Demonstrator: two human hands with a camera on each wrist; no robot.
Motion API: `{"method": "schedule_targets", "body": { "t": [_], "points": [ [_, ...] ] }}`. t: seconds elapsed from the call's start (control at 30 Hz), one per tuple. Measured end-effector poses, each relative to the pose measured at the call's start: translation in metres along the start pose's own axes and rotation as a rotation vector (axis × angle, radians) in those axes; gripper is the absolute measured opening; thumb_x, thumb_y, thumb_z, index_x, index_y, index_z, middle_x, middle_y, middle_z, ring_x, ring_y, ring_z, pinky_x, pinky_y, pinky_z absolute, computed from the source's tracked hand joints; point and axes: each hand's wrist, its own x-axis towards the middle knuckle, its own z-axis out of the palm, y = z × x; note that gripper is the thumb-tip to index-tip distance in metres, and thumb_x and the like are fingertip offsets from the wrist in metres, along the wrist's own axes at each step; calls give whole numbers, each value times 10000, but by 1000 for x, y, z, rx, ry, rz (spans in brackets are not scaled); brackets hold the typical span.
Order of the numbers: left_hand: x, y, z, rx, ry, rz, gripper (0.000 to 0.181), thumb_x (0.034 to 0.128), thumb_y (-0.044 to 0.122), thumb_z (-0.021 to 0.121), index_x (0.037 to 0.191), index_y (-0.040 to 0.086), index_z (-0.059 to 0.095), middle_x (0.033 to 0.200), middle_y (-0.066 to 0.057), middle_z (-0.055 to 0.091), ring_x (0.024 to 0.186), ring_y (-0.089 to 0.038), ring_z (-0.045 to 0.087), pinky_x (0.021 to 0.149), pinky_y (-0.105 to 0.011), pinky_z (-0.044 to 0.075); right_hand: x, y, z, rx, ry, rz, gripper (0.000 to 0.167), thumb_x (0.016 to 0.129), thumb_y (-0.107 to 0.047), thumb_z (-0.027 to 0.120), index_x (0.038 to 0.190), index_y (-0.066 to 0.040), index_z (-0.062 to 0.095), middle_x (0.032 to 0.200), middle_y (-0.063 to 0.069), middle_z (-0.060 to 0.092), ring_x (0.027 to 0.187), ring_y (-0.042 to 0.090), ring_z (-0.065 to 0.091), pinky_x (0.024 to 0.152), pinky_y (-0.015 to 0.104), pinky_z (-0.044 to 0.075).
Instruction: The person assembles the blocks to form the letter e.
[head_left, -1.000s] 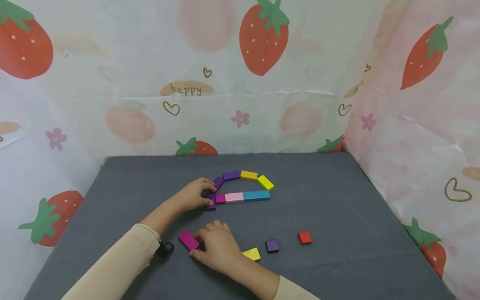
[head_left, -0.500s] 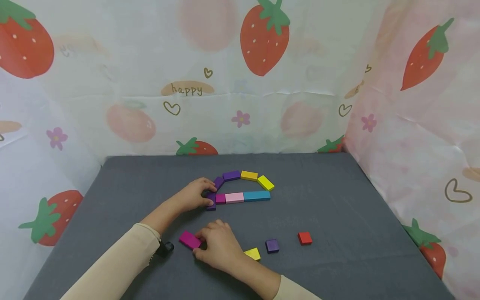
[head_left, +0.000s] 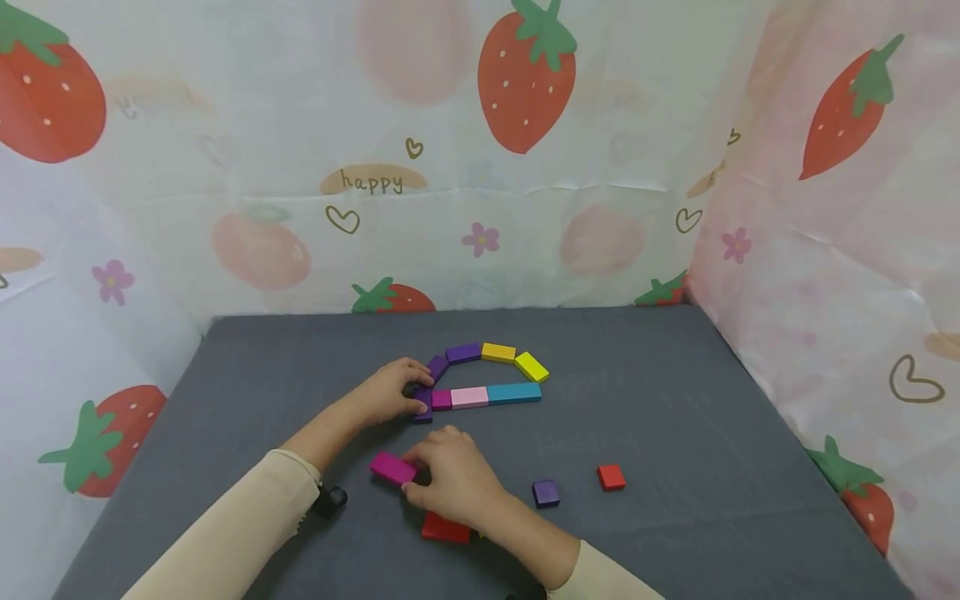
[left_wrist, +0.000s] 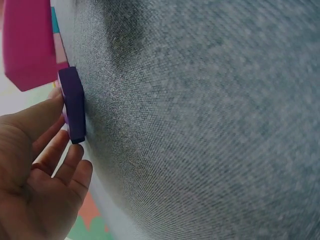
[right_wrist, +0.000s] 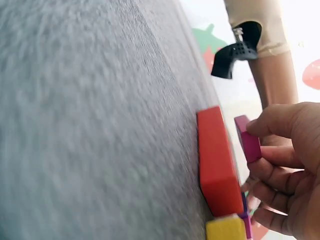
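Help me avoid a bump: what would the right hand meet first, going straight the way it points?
The right hand, magenta block leading, would probably meet the left forearm, though heights are unclear.

Room lay open along the tabletop's [head_left: 720, 417] right edge and in its far left corner. Toward the far edge, the arc of blocks [head_left: 498, 353] and left grip [head_left: 386, 392] barred passage; nearer the front edge, the right grip [head_left: 456, 475] and large red block [head_left: 446, 528] did.

A magenta rectangular block [head_left: 393, 469] is held off the worktop [head_left: 675, 400], left of centre; farther, a purple block [left_wrist: 74, 105] lies flat.
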Motion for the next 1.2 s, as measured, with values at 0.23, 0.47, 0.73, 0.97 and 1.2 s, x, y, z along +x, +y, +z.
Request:
{"method": "schedule_targets", "body": {
  "t": [0.23,0.47,0.73,0.97,1.2],
  "points": [
    [1,1,-1,4,-1,-2,397,916,176,783,1277,42,691,1430,-145,559,1380,-379,477,1152,-572,364,-2,11,-12,31,-28,42,303,872,-373,802,1129,-213,780,1034,-117,705,1026,99,547,981,345,463],
    [0,1,-2,14,1,-7,391,915,176,783,1270,37,696,1425,-149,564,1375,-382,482,1156,-579,356,-4,24,-15,40,-20,116,326,865,-377,812,1145,-213,778,1031,-106,697,1012,106,537,956,350,470],
    [2,-2,2,24,-3,-3,393,915,190,785,1271,47,698,1416,-139,570,1365,-373,492,1148,-565,374,-7,36,-16,39,5,181,313,867,-354,812,1138,-202,777,1053,-87,692,997,109,545,953,354,474],
    [2,-3,2,18,-3,-9,396,913,187,787,1274,49,698,1420,-135,566,1365,-369,492,1147,-559,377,-4,40,-14,27,5,248,319,859,-364,820,1129,-200,782,1010,-84,680,957,114,534,910,350,475],
    [3,-4,2,17,-8,-3,397,913,191,788,1271,45,698,1416,-134,566,1364,-372,489,1148,-561,374,-3,42,-10,29,7,284,320,849,-384,831,1106,-200,780,964,-87,667,902,106,506,871,344,460]
  ]
}}
